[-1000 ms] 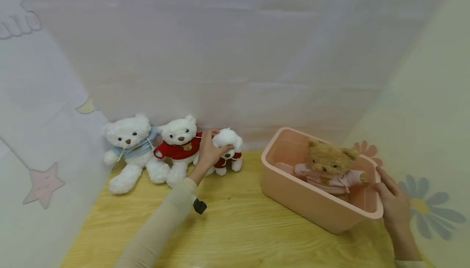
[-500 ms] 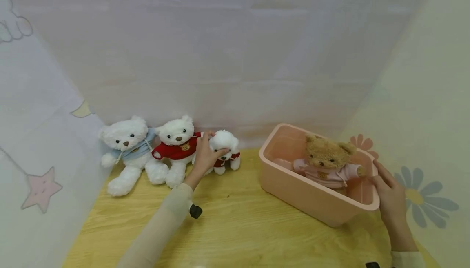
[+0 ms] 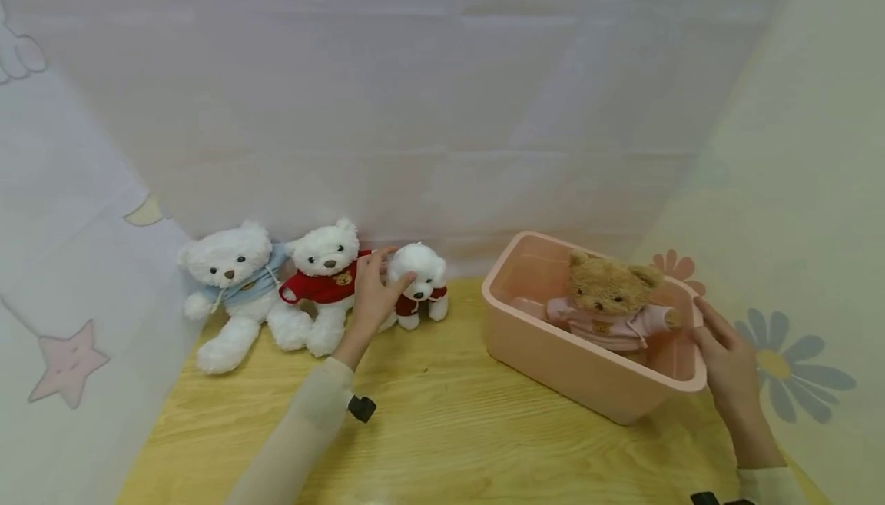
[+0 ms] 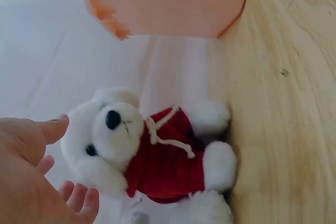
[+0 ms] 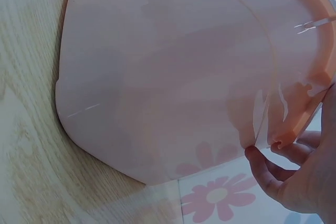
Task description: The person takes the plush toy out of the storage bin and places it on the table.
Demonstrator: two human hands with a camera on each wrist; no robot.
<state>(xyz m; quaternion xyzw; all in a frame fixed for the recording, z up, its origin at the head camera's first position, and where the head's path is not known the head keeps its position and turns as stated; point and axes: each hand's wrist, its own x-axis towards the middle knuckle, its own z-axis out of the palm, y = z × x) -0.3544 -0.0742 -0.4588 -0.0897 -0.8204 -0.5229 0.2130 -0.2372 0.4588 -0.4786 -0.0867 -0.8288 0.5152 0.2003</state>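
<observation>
I see a pale wooden tabletop [image 3: 449, 428] enclosed by fabric. The white curtain [image 3: 429, 105] hangs behind; star-printed [image 3: 65, 363] and flower-printed [image 3: 788, 367] panels flank it.

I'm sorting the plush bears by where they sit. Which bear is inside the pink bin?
The brown bear in the pink top: it alone sits inside the pink bin. The three white bears sit on the wooden table.

Pink tub [image 5: 173, 77] fills frame, outer wall and base toward camera, rim at 2 o'clock. Right hand [image 5: 302, 177] at 4 o'clock, fingers [image 5: 262, 169] curled under rim corner. Wooden tabletop [image 5: 31, 145] at 8 o'clock.
</observation>
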